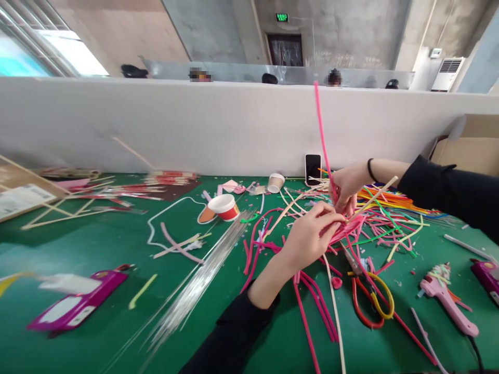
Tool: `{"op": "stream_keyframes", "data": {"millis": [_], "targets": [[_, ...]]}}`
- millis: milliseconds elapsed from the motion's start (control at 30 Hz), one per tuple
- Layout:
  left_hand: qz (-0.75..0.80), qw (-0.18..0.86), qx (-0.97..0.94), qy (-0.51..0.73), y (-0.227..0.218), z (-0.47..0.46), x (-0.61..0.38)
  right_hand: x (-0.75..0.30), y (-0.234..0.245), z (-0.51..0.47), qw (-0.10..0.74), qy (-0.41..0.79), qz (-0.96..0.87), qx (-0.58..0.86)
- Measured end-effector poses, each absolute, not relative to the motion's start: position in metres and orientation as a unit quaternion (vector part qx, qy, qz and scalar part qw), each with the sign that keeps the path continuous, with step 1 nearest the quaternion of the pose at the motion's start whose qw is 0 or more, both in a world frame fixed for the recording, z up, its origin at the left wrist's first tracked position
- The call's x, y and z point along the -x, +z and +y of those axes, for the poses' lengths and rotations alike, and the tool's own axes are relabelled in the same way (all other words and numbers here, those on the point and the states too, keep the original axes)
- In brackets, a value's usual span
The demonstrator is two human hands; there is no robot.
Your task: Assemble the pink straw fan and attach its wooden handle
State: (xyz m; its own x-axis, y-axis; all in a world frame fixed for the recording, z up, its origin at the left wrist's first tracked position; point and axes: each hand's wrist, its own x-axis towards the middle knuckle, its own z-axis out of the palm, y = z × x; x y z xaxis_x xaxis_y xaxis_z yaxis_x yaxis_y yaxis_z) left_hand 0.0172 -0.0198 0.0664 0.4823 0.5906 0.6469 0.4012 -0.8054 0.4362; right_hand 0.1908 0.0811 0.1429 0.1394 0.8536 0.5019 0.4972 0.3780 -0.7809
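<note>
My right hand (345, 186) is closed on a long pink pipe cleaner (320, 119), whose free end sticks up above the table. Just below and to the left, my left hand (306, 236) pinches at the lower end of a cream pipe cleaner (376, 196) that slants up to the right. The two sets of fingertips nearly meet, and the exact contact between them is hidden. Under both hands lies a tangle of loose pink pipe cleaners (317, 296). Scissors (374, 301) with red and yellow handles rest beside them, blades partly covered.
A pink glue gun (448, 298) lies at the right. Left of my hands are a bundle of thin metal wires (198, 283), a red-and-white paper cup (224, 208) and a purple device (83, 301). A phone (313, 169) leans on the white partition (175, 124); people sit beyond it.
</note>
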Motion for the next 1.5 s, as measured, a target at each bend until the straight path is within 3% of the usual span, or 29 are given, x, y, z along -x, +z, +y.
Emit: {"op": "stream_keyframes", "data": {"millis": [233,400,467,633,733,833,1000,1333,1500], "targets": [[0.307,0.037,-0.858,0.410,0.054,-0.033,-0.044,-0.210,0.142,0.055,0.251,0.247,-0.774,0.526],[0.313,-0.014,-0.856,0.412,0.050,-0.037,-0.058,-0.219,0.148,0.025,0.192,0.203,-0.818,0.503],[0.322,-0.032,-0.846,0.423,0.049,-0.036,-0.059,-0.212,0.151,0.010,0.162,0.132,-0.857,0.471],[0.381,-0.052,-0.818,0.428,0.047,-0.029,-0.057,-0.190,0.157,-0.025,-0.012,-0.156,-0.904,0.397],[0.409,-0.059,-0.805,0.427,0.046,-0.022,-0.055,-0.188,0.147,-0.036,0.020,-0.163,-0.869,0.467],[0.431,-0.046,-0.785,0.444,0.048,-0.013,-0.049,-0.194,0.121,-0.040,0.141,-0.128,-0.854,0.484],[0.421,0.014,-0.771,0.479,0.055,-0.004,-0.035,-0.202,0.070,-0.042,0.335,-0.086,-0.862,0.370],[0.387,0.067,-0.759,0.519,0.055,0.002,-0.008,-0.228,0.052,-0.017,0.306,-0.055,-0.901,0.301],[0.376,0.074,-0.753,0.535,0.056,0.001,-0.001,-0.233,0.068,-0.008,0.319,0.154,-0.868,0.350]]}}
